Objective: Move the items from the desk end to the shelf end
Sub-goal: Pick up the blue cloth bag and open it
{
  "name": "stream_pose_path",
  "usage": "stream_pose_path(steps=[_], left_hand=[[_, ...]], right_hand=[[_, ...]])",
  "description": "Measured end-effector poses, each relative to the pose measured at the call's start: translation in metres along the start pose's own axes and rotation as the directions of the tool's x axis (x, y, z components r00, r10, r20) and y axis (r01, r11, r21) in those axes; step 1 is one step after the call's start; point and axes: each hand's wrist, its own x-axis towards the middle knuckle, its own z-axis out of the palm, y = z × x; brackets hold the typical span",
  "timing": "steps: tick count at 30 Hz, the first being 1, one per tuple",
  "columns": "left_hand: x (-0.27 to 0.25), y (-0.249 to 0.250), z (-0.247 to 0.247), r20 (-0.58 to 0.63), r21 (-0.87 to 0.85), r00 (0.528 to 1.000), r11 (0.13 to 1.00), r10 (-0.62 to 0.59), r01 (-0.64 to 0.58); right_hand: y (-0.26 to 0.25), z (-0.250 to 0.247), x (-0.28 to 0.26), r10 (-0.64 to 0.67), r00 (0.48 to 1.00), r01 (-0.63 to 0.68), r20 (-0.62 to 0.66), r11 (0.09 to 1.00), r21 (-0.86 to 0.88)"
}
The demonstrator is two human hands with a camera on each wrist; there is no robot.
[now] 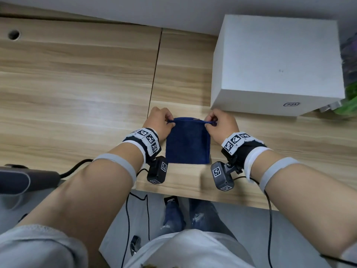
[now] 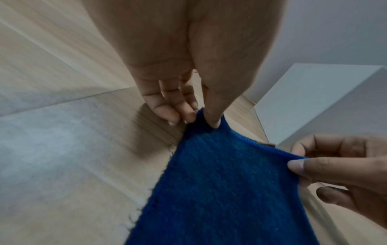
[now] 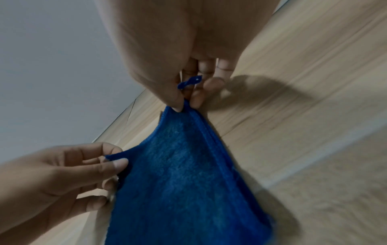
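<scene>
2 hands on 1 blue cloth point(image 1: 187, 144), that's what I'm watching. On writing: the white box point(image 1: 274, 60) at the right of the desk point(image 1: 77, 78) carries a small outlined label point(image 1: 291, 104) on its near face, and I can't read the characters in it. The wrist bands show black-and-white square marker codes, no words.

My left hand point(image 1: 160, 121) pinches the far-left corner of the cloth, thumb pressed against the fingers, the other fingers curled alongside; the left wrist view shows the thumb tip point(image 2: 212, 121) digging into the blue hem. My right hand point(image 1: 222, 124) pinches the far-right corner the same way, and in the right wrist view a small blue hanging loop point(image 3: 189, 82) pokes out between its fingers. Both forearms reach forward side by side, wrists just above the wood.

The cloth is folded to a near square, its far edge lifted slightly and stretched taut between the 2 pinches, the near part lying flat on the desk close to the front edge. It sits just beside a seam in the desktop, and near the front-left corner of the white box.
</scene>
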Motion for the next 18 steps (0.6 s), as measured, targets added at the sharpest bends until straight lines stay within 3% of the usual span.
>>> stream_pose_path(steps=[4,7,11,18], left_hand=[[-0.017,-0.006,-0.005,-0.016,-0.078,0.999,0.996,0.042,-0.043],[-0.025,-0.011,-0.005,0.049,-0.161,0.997,0.986,0.057,-0.048],[-0.019,-0.011,0.001,0.046,-0.074,0.990,0.988,0.136,-0.132],[-0.007,-0.009,0.009,0.000,0.050,0.987,0.986,0.161,-0.161]], right_hand=[[0.000,-0.005,-0.024,-0.024,0.999,0.026,-0.038,0.997,0.066],[0.000,-0.005,-0.040,-0.032,0.999,0.036,-0.039,0.995,0.095],[-0.001,-0.005,-0.043,-0.012,0.998,0.014,-0.060,0.999,0.030],[-0.005,-0.003,-0.015,0.123,0.990,-0.121,-0.074,0.992,0.037]])
